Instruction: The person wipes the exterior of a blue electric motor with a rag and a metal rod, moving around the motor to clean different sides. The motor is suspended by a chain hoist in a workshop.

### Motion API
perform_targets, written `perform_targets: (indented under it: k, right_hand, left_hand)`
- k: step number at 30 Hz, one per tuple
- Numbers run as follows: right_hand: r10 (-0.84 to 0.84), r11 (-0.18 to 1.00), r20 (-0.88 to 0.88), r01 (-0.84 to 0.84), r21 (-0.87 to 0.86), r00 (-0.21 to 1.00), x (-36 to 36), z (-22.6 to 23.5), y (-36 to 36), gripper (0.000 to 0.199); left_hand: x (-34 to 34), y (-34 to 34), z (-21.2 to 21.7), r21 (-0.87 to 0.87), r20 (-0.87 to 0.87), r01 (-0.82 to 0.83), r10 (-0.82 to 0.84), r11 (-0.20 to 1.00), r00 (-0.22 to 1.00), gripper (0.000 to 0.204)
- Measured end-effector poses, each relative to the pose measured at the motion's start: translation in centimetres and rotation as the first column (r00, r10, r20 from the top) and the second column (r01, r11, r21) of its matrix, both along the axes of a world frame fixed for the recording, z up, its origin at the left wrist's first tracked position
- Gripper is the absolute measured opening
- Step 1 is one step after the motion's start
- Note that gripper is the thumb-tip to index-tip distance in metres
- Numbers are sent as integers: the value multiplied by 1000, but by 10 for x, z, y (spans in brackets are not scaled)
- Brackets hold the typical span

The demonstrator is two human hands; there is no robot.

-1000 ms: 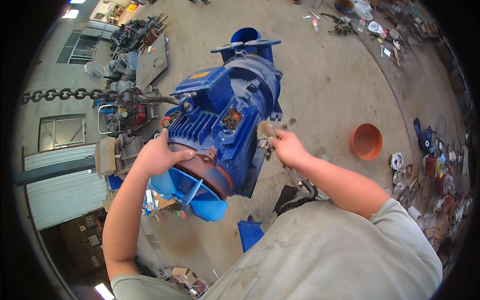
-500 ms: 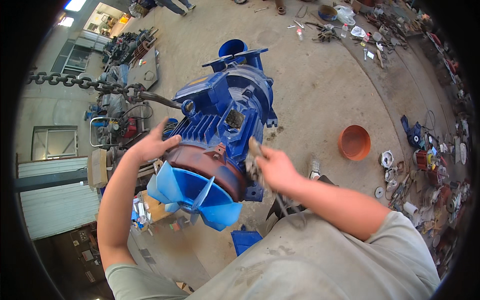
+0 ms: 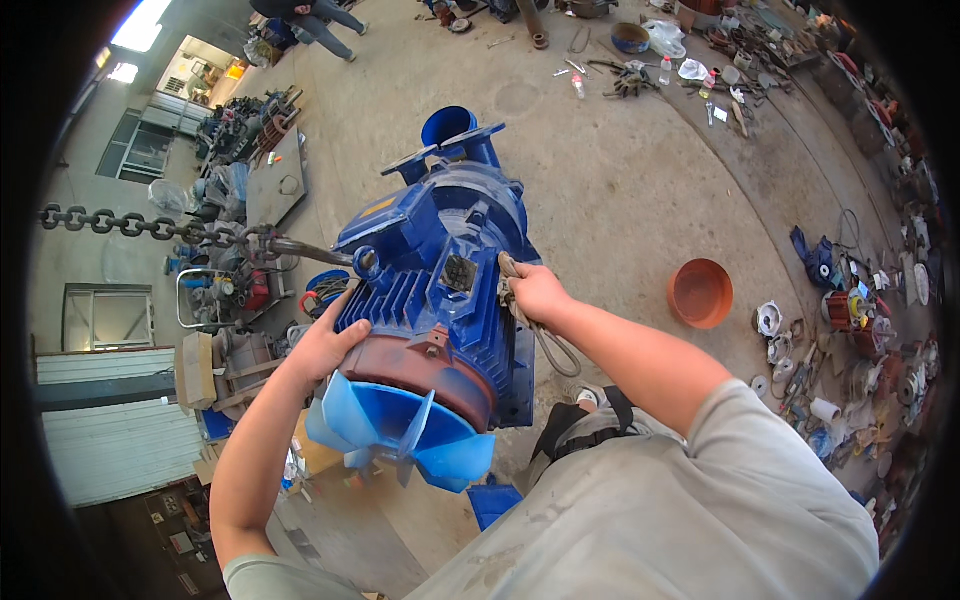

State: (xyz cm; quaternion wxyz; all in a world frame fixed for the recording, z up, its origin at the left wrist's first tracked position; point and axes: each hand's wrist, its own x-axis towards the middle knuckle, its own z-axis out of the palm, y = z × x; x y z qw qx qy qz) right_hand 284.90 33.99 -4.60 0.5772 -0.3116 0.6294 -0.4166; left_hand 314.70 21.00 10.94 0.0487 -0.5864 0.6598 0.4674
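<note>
Blue motor [image 3: 440, 290] hangs from a chain [image 3: 130, 225]. Left hand [image 3: 325, 345] lies spread on its left side; right hand [image 3: 535, 290] grips a strap [image 3: 550, 345] against its right.

- We see a bare concrete floor [image 3: 620, 200].
- An orange bowl [image 3: 700, 292] sits on it.
- Bottles [image 3: 664, 70], tools and metal parts [image 3: 850, 340] lie scattered along its far and right edges.

Left arm: yours is bare, bent at the elbow, reaching up and forward.
Left hand [image 3: 325, 345]: palm pressed flat, fingers spread.
Right arm: nearly straight, extended forward.
Right hand [image 3: 537, 292]: fingers curled closed in a grip.
</note>
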Motion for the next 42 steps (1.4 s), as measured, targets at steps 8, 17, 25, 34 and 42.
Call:
perform_targets:
  k: [8, 17, 25, 34, 42]
  right_hand:
    - [148, 982, -65, -154, -109, 987, 6, 37, 40, 48]
    - [404, 911, -91, -409, -46, 910, -14, 14, 26, 48]
    - [131, 984, -120, -115, 133, 984, -49, -103, -86, 33]
    - [20, 987, 295, -65, 144, 955, -121, -55, 89, 41]
    - [87, 993, 661, -117, 1, 746, -108, -11, 124, 50]
  left_hand:
    - [6, 5, -3, -18, 2, -22, 22, 1000, 1000, 83]
    - [-3, 19, 0, 51, -90, -137, 141, 989, 986, 98]
    - [-6, 32, -3, 65, -109, -213, 219, 975, 970, 104]
    - [-8, 46, -9, 64, -184, -325, 332, 943, 925, 119]
    - [-26, 71, -12, 89, -262, -471, 477, 877, 839, 128]
